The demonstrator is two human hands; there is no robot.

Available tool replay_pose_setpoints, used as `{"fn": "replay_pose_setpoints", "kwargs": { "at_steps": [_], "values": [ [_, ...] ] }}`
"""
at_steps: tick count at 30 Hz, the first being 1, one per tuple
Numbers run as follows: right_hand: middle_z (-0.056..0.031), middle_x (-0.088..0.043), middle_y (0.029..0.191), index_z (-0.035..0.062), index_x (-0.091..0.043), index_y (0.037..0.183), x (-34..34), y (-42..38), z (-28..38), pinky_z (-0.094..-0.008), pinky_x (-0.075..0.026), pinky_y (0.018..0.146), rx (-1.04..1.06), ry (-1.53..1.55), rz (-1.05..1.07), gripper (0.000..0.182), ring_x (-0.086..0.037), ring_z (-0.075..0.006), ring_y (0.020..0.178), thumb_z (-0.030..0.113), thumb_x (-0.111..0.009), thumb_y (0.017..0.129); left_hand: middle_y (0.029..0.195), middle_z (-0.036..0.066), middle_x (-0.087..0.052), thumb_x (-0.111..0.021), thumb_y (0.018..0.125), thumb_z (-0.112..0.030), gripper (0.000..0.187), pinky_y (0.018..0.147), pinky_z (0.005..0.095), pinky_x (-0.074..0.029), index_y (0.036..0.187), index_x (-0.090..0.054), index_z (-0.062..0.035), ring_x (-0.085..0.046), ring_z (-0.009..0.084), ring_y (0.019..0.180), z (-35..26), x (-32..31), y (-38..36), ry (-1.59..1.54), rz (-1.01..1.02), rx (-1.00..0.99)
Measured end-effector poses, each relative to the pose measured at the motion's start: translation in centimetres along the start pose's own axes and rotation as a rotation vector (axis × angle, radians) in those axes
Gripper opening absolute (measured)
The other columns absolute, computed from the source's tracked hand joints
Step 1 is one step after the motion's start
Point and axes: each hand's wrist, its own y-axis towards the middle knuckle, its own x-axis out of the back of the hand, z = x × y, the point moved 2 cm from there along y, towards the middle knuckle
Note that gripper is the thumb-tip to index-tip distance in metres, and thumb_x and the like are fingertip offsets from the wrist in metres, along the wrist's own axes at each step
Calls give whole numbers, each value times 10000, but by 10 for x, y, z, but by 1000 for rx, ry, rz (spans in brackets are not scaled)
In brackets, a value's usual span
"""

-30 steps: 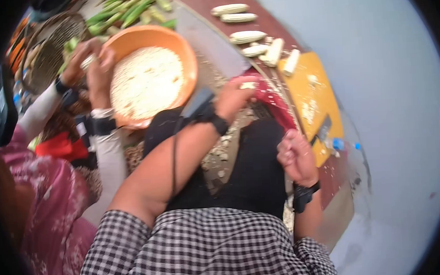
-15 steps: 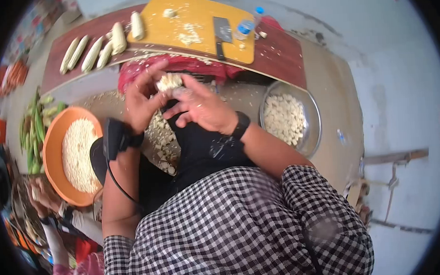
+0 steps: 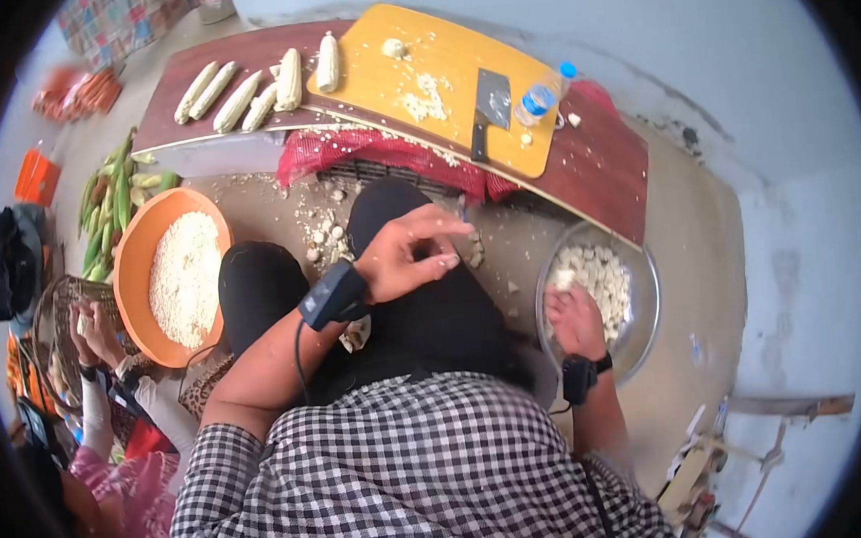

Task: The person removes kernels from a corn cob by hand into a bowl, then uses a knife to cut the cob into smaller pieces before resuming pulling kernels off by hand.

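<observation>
My left hand [image 3: 412,255] is above my thigh, thumb and forefinger apart with nothing between them. My right hand [image 3: 576,322] reaches into a round metal bowl [image 3: 653,306] at the right. Its fingertips close around a pale piece of corn cob [image 3: 564,279], partly hidden by the fingers. Cut pieces of corn cob [image 3: 601,275] fill much of that bowl. To my left, an orange basin [image 3: 128,302] holds loose pale kernels [image 3: 186,277].
A low table carries peeled corn cobs [image 3: 237,102], a yellow cutting board [image 3: 371,53], a cleaver [image 3: 493,100] and a water bottle [image 3: 538,100]. Unpeeled corn [image 3: 106,208] lies beyond the basin. A co-worker's hands [image 3: 98,330] are beside a wicker basket [image 3: 53,313]. Scraps [image 3: 327,235] litter the floor.
My hands, together on a piece of corn half a second ago, have parted. My right hand has moved right into the metal bowl; my left hand, now empty, is above my thigh.
</observation>
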Motion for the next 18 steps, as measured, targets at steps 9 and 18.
{"fn": "replay_pose_setpoints", "kwargs": {
  "at_steps": [9, 18],
  "values": [
    [-138, -595, 1127, -25, -410, 1291, 169, 42, -6, -267, -510, 630, -109, 378, -352, 450, -605, -193, 816, 288, -432, 969, 837, 36, -611, -541, 933, -178, 193, 555, 212, -413, 1012, -621, -21, -531, 87, 643, 37, 77, -10, -458, -844, 177],
    [-52, -609, 894, 20, -552, 1139, -67, 145, -7, -235, -423, 598, -110, -191, 98, 244, -543, -114, 723, 136, -553, 924, 638, 27, -554, -532, 943, -301, 333, 509, 246, -372, 691, -540, -84, -469, 100, 537, 73, 124, -26, -657, -1139, 264]
  ]
}}
